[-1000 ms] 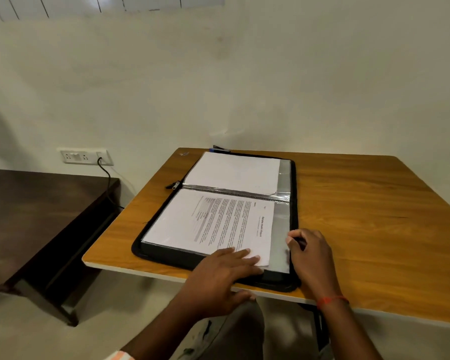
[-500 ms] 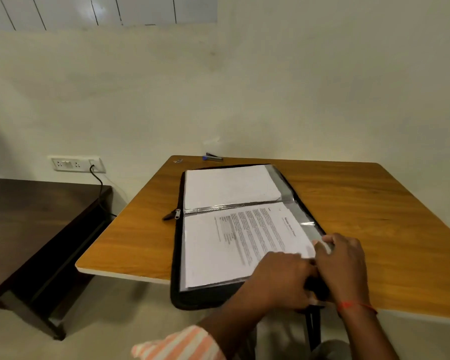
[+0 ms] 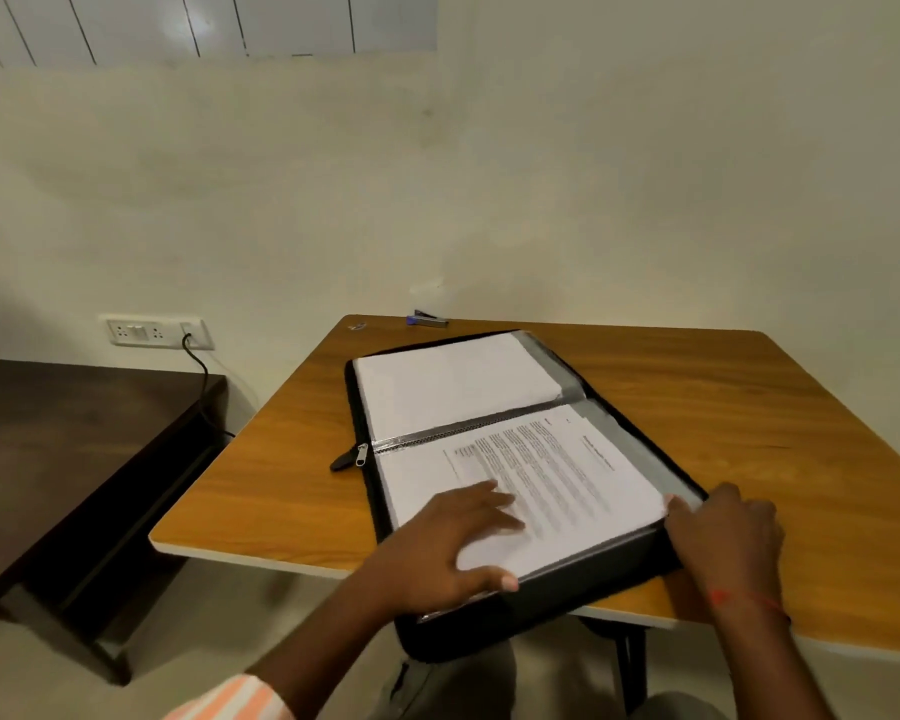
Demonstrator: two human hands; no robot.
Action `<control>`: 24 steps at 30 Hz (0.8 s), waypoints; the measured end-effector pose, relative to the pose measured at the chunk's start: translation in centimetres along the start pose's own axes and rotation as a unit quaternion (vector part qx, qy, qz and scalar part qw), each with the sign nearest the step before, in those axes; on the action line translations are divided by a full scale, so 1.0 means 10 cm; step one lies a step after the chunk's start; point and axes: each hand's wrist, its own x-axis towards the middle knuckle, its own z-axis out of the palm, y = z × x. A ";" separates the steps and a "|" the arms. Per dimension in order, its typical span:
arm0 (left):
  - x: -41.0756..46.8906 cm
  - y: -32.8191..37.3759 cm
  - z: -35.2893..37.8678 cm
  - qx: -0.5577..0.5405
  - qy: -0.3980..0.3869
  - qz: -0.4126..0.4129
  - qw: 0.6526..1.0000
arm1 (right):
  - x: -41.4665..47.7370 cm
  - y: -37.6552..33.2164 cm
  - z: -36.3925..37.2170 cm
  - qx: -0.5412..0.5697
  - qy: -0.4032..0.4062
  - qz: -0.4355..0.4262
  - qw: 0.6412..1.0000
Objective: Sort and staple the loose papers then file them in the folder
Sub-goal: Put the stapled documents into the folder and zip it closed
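A black zip folder (image 3: 354,402) lies open on the wooden table (image 3: 749,407), its near end hanging past the table's front edge. A printed paper (image 3: 567,470) sits in the near clear sleeve, and a blank white page (image 3: 453,381) fills the far half. My left hand (image 3: 448,548) lies flat on the printed page with fingers spread and the thumb at the sleeve's near edge. My right hand (image 3: 723,532) holds the folder's near right corner, fingers curled at the sleeve's edge. A small blue stapler (image 3: 427,318) sits at the table's far edge.
A dark wooden side table (image 3: 74,459) stands lower on the left. A wall socket (image 3: 154,332) with a black cable is behind it. The folder's zip pull (image 3: 349,457) lies on the table left of the spine. A cream wall backs the table.
The folder has swung counter-clockwise and slid toward me, overhanging the front edge. My left hand moved from beside the right hand to flat on the page. The camera view shifted.
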 end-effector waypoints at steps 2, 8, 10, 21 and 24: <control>0.17 0.22 0.14 -0.046 0.043 -0.019 0.998 | 0.20 -0.08 -0.07 0.038 0.005 -0.005 0.999; 0.87 1.12 0.65 -0.365 0.149 -0.048 0.918 | 0.39 -0.03 -0.10 0.046 -0.027 -0.006 0.999; 1.08 1.33 0.68 -0.452 0.193 -0.067 0.868 | 0.31 0.07 0.00 0.001 -0.039 -0.017 0.999; 0.58 0.54 0.16 -0.408 0.529 -0.458 0.586 | 0.40 0.12 0.16 0.009 -0.035 -0.066 0.997; 0.31 0.42 0.02 -0.428 0.568 -0.472 0.521 | 0.46 0.10 0.18 0.038 -0.035 -0.058 0.997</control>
